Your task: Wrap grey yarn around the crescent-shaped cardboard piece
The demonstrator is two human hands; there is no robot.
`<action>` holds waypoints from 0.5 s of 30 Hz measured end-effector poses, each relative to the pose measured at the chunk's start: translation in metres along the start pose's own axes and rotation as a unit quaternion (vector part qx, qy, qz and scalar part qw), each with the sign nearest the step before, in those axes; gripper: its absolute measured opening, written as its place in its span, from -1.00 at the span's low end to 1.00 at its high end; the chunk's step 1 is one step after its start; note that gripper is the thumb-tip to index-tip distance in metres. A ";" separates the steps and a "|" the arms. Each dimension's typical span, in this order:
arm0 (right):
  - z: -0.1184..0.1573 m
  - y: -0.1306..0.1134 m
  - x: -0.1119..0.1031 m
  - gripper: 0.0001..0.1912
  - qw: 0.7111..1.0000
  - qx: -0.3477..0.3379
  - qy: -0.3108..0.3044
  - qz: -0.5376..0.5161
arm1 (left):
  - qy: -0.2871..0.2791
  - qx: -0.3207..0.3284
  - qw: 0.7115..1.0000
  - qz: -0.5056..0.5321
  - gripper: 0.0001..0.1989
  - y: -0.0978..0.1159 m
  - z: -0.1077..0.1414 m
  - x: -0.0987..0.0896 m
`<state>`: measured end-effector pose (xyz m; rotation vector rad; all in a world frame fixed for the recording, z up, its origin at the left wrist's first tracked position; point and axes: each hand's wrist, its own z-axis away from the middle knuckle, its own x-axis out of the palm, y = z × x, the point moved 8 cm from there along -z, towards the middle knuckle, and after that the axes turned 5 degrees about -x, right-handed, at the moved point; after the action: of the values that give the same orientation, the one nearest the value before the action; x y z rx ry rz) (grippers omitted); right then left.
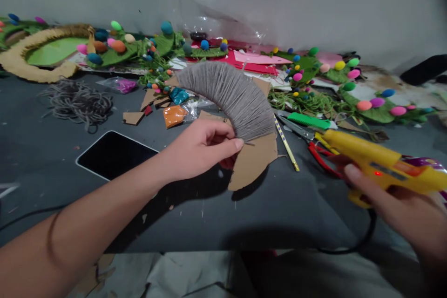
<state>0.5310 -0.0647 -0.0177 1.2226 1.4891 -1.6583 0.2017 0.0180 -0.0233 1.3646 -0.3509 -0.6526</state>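
Observation:
A curved cardboard piece (253, 160) is wrapped over most of its length in grey yarn (230, 95). Its near end is bare brown cardboard. My left hand (213, 146) pinches the inner edge where the wrapping stops, thumb on top and the other fingers partly hidden beneath. A short yarn end pokes out by the thumb. At the right, my right hand (394, 205) is closed around a yellow hot glue gun (366, 153) with a small red light lit. The gun is held above the table, its nozzle toward the left, apart from the cardboard.
Scissors (324, 158) and a pencil (286, 144) lie between the cardboard and glue gun. A phone (113, 154) and a heap of grey yarn (78, 102) lie left. Green decorations with coloured balls (118, 46) line the wall. The gun's black cord (366, 233) hangs by the front edge.

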 end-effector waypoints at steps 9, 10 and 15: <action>-0.014 0.098 -0.044 -0.54 0.960 0.253 0.065 0.096 | 0.000 0.000 1.000 0.020 -0.72 0.002 -0.002 -0.003; -0.014 0.099 -0.043 -0.55 0.962 0.249 0.074 0.085 | -0.001 0.002 1.000 0.022 -0.72 0.003 -0.002 -0.002; -0.015 0.112 -0.041 -0.48 0.969 0.215 0.081 0.088 | -0.010 0.005 0.999 0.033 -0.71 0.002 0.000 -0.001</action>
<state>0.6498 -0.0784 -0.0276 1.7040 1.0964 -1.8510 0.2012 0.0188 -0.0217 1.3506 -0.4137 -0.6116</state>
